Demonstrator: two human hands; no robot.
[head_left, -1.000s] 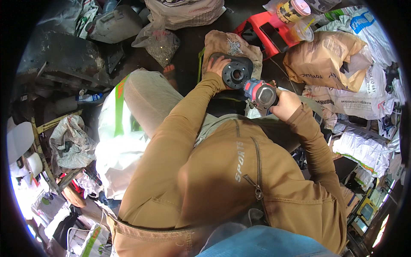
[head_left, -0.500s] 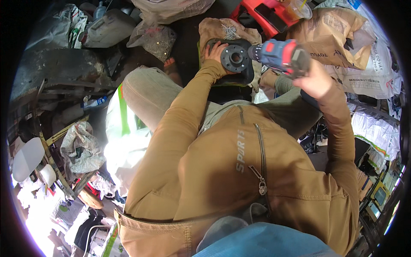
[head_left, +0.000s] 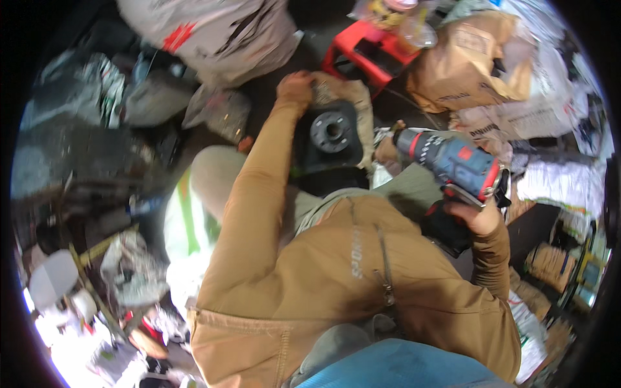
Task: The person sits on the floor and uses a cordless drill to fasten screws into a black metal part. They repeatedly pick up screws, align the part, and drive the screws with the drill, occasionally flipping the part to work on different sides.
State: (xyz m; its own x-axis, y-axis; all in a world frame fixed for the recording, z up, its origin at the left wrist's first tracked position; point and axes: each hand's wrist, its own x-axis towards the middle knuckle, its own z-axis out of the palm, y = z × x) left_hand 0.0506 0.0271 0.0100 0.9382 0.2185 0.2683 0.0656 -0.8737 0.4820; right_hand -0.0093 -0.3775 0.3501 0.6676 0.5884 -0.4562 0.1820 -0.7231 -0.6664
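Note:
My right hand is wrapped round the grip of a blue, red and black cordless drill, held to the right of the work with its chuck pointing left. A dark round metal flange with a centre hole and a ring of smaller holes sits on a black squarish base. Beyond its upper left corner, my left hand reaches to the edge of a brown paper sack under the base. Motion blur smears its fingers, so whether they hold anything is unclear.
A red plastic stool carrying a phone and drink cups stands beyond the sack. Large filled bags lie at the far left, and a brown paper bag at the far right. My bent legs flank the work.
The drill has come away from the flange, back and to the right. My left hand has left the base and moved to the sack's far edge. The view has shifted.

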